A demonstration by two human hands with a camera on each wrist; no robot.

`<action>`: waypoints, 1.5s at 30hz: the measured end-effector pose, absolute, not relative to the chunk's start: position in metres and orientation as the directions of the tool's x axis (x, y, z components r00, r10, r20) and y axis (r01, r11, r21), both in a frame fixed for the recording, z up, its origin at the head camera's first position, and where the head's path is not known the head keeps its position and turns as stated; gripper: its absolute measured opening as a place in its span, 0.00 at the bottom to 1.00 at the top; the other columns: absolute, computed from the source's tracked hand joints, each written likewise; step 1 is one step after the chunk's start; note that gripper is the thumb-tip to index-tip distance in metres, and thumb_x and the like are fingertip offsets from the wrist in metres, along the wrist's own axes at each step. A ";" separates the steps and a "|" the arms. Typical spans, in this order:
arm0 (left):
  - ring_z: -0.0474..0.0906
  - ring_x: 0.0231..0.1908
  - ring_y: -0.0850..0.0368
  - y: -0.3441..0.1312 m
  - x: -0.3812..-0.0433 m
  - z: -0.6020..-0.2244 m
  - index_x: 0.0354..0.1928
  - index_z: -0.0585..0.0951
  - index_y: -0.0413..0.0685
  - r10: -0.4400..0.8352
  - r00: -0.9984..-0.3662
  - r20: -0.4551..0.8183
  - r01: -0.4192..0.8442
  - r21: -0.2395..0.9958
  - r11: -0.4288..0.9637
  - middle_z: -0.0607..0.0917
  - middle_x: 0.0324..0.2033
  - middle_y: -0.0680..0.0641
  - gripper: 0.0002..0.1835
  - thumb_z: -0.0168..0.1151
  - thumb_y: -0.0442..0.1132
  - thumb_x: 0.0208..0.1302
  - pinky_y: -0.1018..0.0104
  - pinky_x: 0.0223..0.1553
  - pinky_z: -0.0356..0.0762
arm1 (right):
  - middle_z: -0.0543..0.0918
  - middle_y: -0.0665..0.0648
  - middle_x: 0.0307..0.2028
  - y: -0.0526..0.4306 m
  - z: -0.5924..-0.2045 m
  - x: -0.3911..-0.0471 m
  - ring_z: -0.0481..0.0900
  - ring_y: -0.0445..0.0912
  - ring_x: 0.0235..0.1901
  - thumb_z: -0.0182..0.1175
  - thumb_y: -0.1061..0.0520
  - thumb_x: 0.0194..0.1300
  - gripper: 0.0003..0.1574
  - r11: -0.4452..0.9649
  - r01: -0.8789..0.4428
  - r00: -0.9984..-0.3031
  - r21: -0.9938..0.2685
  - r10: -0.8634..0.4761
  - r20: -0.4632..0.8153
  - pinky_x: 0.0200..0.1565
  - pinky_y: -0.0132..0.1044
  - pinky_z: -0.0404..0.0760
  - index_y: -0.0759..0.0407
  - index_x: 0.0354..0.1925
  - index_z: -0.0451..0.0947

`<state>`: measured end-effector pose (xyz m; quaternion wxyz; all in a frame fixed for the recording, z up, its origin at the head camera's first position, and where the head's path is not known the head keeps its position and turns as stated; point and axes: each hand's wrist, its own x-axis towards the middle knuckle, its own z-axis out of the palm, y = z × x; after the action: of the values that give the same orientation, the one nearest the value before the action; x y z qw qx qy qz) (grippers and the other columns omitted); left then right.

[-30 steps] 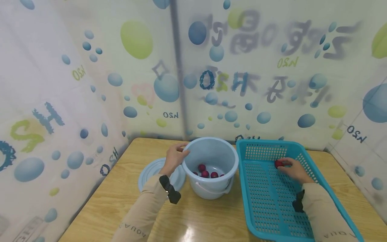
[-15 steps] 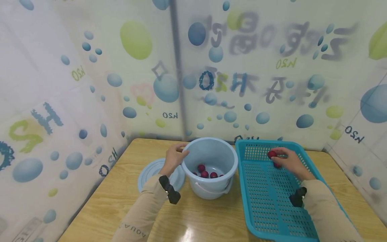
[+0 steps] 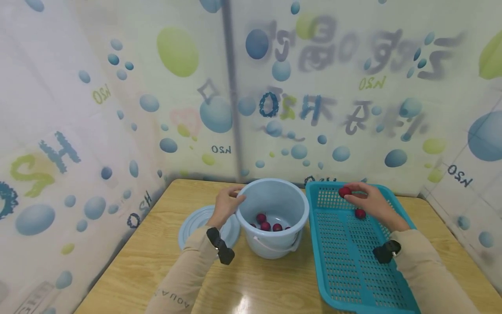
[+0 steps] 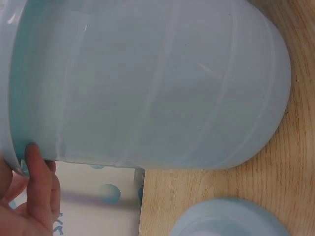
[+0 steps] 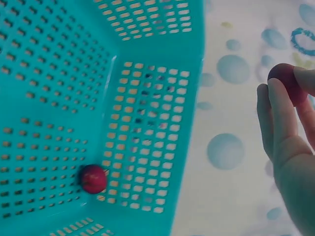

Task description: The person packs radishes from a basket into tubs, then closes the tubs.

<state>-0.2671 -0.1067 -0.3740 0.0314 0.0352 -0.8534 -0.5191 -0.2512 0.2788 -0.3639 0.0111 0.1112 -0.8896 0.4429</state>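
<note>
My right hand pinches a dark red plum between thumb and fingers, above the far end of the turquoise basket. In the right wrist view this held plum is up beyond the basket's wall. One more plum lies on the basket floor near its far right corner. My left hand grips the left rim of a light blue bucket; the left wrist view shows fingers at that rim. Several plums lie at the bottom of the bucket.
A light blue lid lies on the wooden table, left of the bucket and partly behind the left arm. The bucket's handle hangs down in front. A patterned curtain stands behind the table's far edge.
My right hand has lifted a plum off the basket floor and moved it up and left, uncovering the other plum. The left hand stays on the bucket's rim.
</note>
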 end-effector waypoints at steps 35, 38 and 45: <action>0.76 0.33 0.52 -0.106 -0.268 -0.375 0.47 0.78 0.48 -0.078 -0.996 0.039 0.000 0.894 0.448 0.79 0.37 0.42 0.16 0.60 0.36 0.55 0.65 0.28 0.77 | 0.70 0.61 0.52 0.197 -0.304 -0.262 0.71 0.54 0.49 0.57 0.53 0.59 0.27 0.332 -0.414 -0.866 -0.848 -0.432 0.254 0.44 0.38 0.76 0.63 0.55 0.67; 0.76 0.33 0.53 -0.106 -0.268 -0.376 0.47 0.78 0.48 -0.078 -0.996 0.040 0.000 0.893 0.449 0.79 0.36 0.42 0.16 0.60 0.36 0.55 0.65 0.28 0.77 | 0.71 0.60 0.51 0.191 -0.300 -0.264 0.72 0.53 0.49 0.58 0.53 0.59 0.26 0.335 -0.407 -0.866 -0.850 -0.436 0.243 0.44 0.39 0.76 0.62 0.54 0.67; 0.76 0.32 0.52 -0.108 -0.265 -0.374 0.46 0.79 0.48 -0.075 -0.996 0.052 0.014 0.895 0.445 0.78 0.36 0.42 0.15 0.60 0.36 0.55 0.64 0.28 0.77 | 0.74 0.60 0.48 0.177 -0.294 -0.268 0.73 0.52 0.47 0.59 0.54 0.58 0.26 0.338 -0.427 -0.844 -0.839 -0.482 0.235 0.45 0.40 0.75 0.62 0.53 0.69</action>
<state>-0.2654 -0.1076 -0.3740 0.0419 0.0179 -0.8491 -0.5263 -0.2678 0.1775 -0.2940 -0.0273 0.2778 -0.8176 0.5036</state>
